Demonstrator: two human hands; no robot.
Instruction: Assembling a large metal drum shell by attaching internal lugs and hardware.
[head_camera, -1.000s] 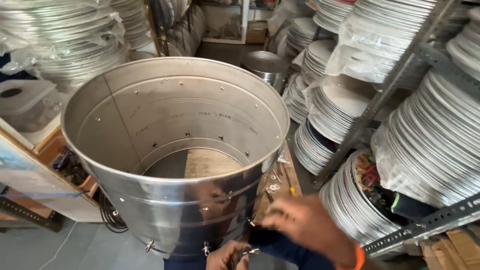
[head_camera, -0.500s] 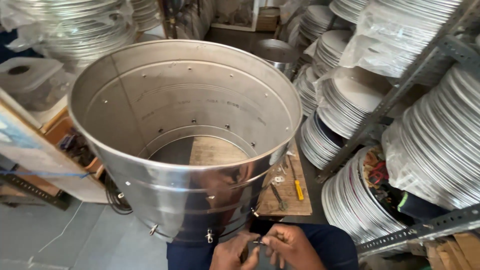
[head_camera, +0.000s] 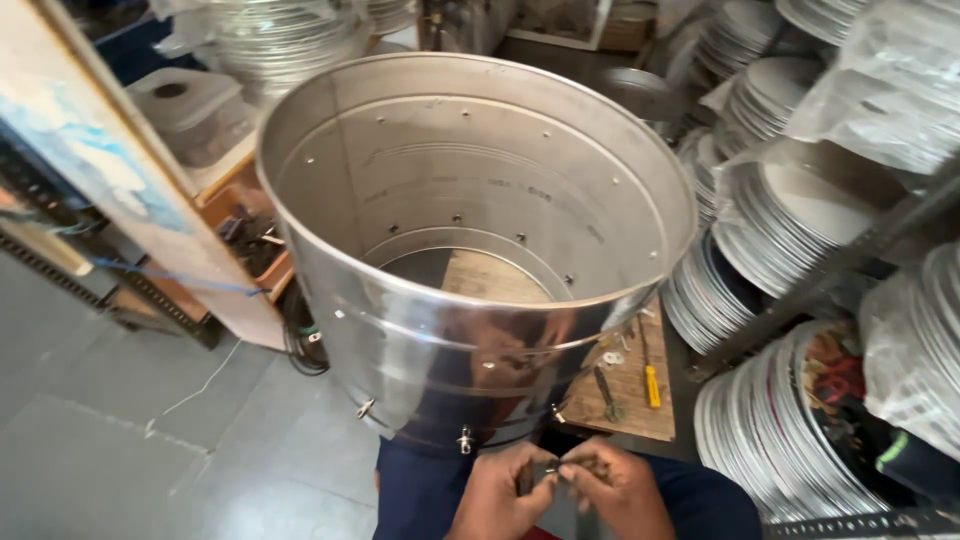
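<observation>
Head camera shows that both hands have come together since a moment ago, low down just below the big shiny steel drum (head_camera: 470, 260). The left hand (head_camera: 505, 497) and the right hand (head_camera: 618, 492) now pinch one small metal piece (head_camera: 553, 467) between their fingertips, so the fiddly work looks to be on that piece. It sits right between the two hands, close under a small clip (head_camera: 464, 439) on the drum's bottom edge, and a yellow-handled screwdriver (head_camera: 649, 372) lies on the wooden board (head_camera: 628, 410) beside the drum.
</observation>
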